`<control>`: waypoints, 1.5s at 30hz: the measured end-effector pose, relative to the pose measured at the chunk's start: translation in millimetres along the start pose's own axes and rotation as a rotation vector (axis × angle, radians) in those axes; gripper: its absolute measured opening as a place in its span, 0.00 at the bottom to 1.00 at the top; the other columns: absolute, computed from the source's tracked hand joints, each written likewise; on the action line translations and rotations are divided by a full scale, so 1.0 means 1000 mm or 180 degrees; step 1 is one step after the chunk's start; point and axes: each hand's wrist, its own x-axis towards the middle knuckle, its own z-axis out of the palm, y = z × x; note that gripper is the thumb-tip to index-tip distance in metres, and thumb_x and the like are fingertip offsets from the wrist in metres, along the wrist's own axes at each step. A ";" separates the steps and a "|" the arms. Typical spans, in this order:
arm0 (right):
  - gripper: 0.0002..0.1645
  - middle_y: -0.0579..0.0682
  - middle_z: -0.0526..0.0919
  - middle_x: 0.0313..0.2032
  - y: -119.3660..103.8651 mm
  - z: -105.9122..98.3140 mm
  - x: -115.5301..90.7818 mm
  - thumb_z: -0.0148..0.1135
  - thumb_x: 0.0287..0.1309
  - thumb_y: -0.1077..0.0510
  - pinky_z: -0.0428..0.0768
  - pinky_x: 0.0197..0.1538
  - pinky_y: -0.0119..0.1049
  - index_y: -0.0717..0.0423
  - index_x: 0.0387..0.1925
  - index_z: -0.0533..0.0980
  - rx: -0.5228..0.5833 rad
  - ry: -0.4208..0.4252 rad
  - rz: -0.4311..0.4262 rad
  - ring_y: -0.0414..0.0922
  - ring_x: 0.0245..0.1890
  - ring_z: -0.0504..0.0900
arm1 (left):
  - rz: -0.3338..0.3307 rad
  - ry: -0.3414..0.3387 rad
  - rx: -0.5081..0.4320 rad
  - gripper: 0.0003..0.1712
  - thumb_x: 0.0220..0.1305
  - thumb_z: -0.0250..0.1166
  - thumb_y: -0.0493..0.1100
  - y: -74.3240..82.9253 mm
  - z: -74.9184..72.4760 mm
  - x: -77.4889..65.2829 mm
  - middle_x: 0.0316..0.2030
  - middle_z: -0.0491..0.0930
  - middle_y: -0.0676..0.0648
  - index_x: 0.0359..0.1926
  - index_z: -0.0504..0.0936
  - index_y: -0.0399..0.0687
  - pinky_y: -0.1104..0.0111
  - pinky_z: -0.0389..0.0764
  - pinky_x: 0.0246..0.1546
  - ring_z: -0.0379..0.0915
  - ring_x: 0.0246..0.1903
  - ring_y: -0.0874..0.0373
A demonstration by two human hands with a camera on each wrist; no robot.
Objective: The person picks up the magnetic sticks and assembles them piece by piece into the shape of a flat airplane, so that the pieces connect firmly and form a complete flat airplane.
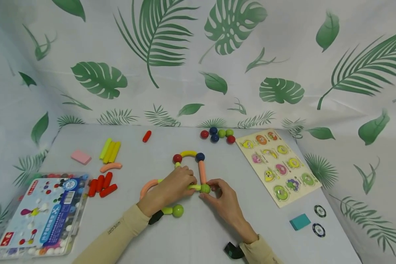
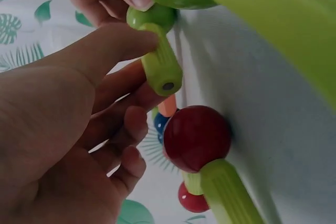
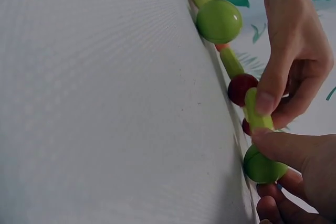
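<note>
My left hand (image 1: 178,183) pinches a short yellow-green magnetic rod (image 2: 161,66) between thumb and fingers. One end of it meets a green ball (image 1: 205,188), which my right hand (image 1: 225,201) holds with thumb and fingertips. In the left wrist view the rod's other end is free, a round metal tip showing, near a dark red ball (image 2: 197,138). From the green ball an orange rod (image 1: 202,172) runs up to a blue ball (image 1: 200,157). A curved yellow rod (image 1: 188,153) links that to a red ball (image 1: 177,158). My left hand hides part of the shape.
Another green ball (image 1: 178,211) sits below my left hand. Left lie red rods (image 1: 108,190), yellow rods (image 1: 114,151), a pink block (image 1: 81,157) and a plastic box (image 1: 36,216). Loose balls (image 1: 214,138), a fruit puzzle board (image 1: 278,167), a teal block (image 1: 300,222) and chips (image 1: 318,230) lie right.
</note>
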 end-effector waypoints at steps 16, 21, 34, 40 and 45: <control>0.24 0.41 0.82 0.41 -0.003 0.002 0.004 0.80 0.50 0.51 0.74 0.45 0.33 0.47 0.48 0.80 -0.0047 0.0027 -0.0128 0.42 0.42 0.78 | -0.0297 0.0076 -0.0145 0.25 0.54 0.79 0.53 -0.022 -0.004 -0.014 0.42 0.80 0.50 0.49 0.88 0.46 0.61 0.73 0.53 0.70 0.45 0.56; 0.23 0.42 0.82 0.40 -0.003 0.003 0.006 0.80 0.50 0.52 0.74 0.44 0.33 0.48 0.47 0.80 -0.0048 0.0062 -0.0160 0.42 0.41 0.78 | -0.0271 0.0018 -0.0181 0.17 0.56 0.77 0.48 -0.027 -0.004 -0.017 0.40 0.79 0.51 0.44 0.89 0.47 0.62 0.73 0.52 0.69 0.42 0.57; 0.22 0.43 0.82 0.40 -0.006 0.007 0.018 0.78 0.53 0.52 0.73 0.40 0.33 0.50 0.48 0.80 -0.0161 0.0032 -0.0186 0.43 0.40 0.77 | -0.0285 0.0027 -0.0369 0.16 0.57 0.77 0.42 -0.028 -0.002 -0.020 0.41 0.79 0.51 0.46 0.87 0.44 0.64 0.75 0.49 0.70 0.42 0.58; 0.22 0.43 0.82 0.41 -0.006 0.008 0.019 0.79 0.53 0.51 0.73 0.42 0.33 0.48 0.48 0.80 -0.0132 -0.0022 -0.0086 0.43 0.40 0.77 | -0.0418 0.0195 -0.0495 0.22 0.58 0.77 0.44 -0.031 -0.005 -0.034 0.48 0.79 0.49 0.53 0.85 0.44 0.65 0.78 0.50 0.70 0.47 0.57; 0.23 0.43 0.82 0.41 -0.006 0.009 0.020 0.78 0.53 0.51 0.73 0.41 0.32 0.48 0.49 0.80 -0.0150 -0.0051 -0.0106 0.42 0.40 0.77 | -0.0779 0.0340 -0.0365 0.26 0.55 0.79 0.45 -0.040 -0.016 -0.062 0.48 0.78 0.47 0.54 0.83 0.43 0.64 0.77 0.49 0.69 0.46 0.56</control>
